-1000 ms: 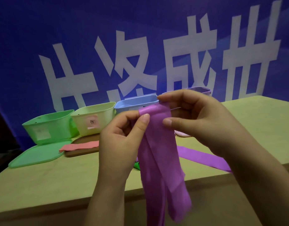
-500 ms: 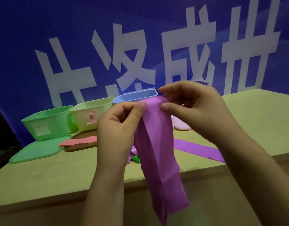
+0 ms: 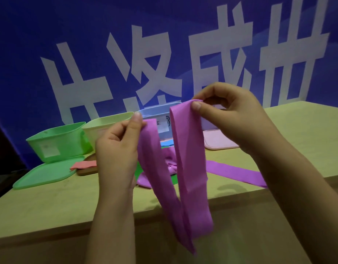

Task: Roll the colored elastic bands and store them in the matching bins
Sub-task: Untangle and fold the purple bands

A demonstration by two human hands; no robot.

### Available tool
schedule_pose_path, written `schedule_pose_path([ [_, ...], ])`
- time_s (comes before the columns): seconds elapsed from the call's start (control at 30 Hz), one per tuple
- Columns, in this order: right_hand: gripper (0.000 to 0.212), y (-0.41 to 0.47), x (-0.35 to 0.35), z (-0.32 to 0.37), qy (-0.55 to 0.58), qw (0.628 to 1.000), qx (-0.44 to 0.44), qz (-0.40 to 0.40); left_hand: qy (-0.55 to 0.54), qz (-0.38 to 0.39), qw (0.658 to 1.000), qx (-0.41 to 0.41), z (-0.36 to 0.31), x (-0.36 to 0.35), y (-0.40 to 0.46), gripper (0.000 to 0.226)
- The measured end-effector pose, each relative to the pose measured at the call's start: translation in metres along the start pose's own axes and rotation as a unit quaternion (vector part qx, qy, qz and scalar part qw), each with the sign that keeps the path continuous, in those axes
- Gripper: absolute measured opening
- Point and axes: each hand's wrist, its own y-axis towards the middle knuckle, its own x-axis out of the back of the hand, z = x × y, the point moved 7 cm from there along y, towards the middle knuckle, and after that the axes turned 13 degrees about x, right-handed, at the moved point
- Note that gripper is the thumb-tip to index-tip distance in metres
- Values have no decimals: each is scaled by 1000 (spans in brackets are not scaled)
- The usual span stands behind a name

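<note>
A purple elastic band (image 3: 187, 168) hangs in a long V in front of the table edge. My left hand (image 3: 118, 149) pinches its left end between thumb and fingers, and my right hand (image 3: 231, 115) pinches its right end a little higher. More purple band (image 3: 234, 172) lies flat on the table behind, partly bunched between the two hanging strands. At the back stand a green bin (image 3: 59, 143), a pale yellow-green bin (image 3: 107, 122) and a blue bin (image 3: 158, 115), the last mostly hidden by the band.
A green lid (image 3: 42, 174) lies in front of the green bin. A salmon band (image 3: 84, 164) rests on a brown board (image 3: 86, 171). A pink lid (image 3: 219, 141) lies at the right. A blue wall with large white characters stands behind the wooden table (image 3: 50, 202).
My hands have drawn apart, the right one up and to the right. The two ends of the purple band, held together before, now hang as two separate strands.
</note>
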Motion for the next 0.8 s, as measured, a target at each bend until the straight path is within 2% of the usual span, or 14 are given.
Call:
schedule_pose_path([
  [0.07, 5, 1, -3, -4, 71, 997, -31, 21, 1, -26, 1000, 0, -2, 8, 3, 27],
  [0.13, 4, 2, -6, -5, 107, 993, -45, 31, 17, -13, 1000, -13, -8, 6, 3, 35],
  [0.23, 2, 5, -12, -6, 122, 991, -47, 39, 66, 92, 993, -26, -16, -17, -4, 44],
  [0.33, 2, 8, -20, -10, 148, 987, -53, 38, 95, 172, 980, -39, -20, -40, -11, 28],
  [0.4, 2, 8, -22, -15, 170, 983, -61, 27, 80, 169, 982, -35, -18, -46, -7, 4],
  [0.53, 8, 1, -21, -26, 197, 976, -88, 11, 83, 174, 981, -36, -14, -54, -5, 7],
  [0.67, 10, -3, -16, -25, 192, 978, -78, 3, 86, 174, 980, -35, -13, -55, -6, 5],
  [0.8, 10, -5, -13, -18, 199, 978, -57, 8, 43, 162, 985, -38, -16, -49, -6, 20],
])
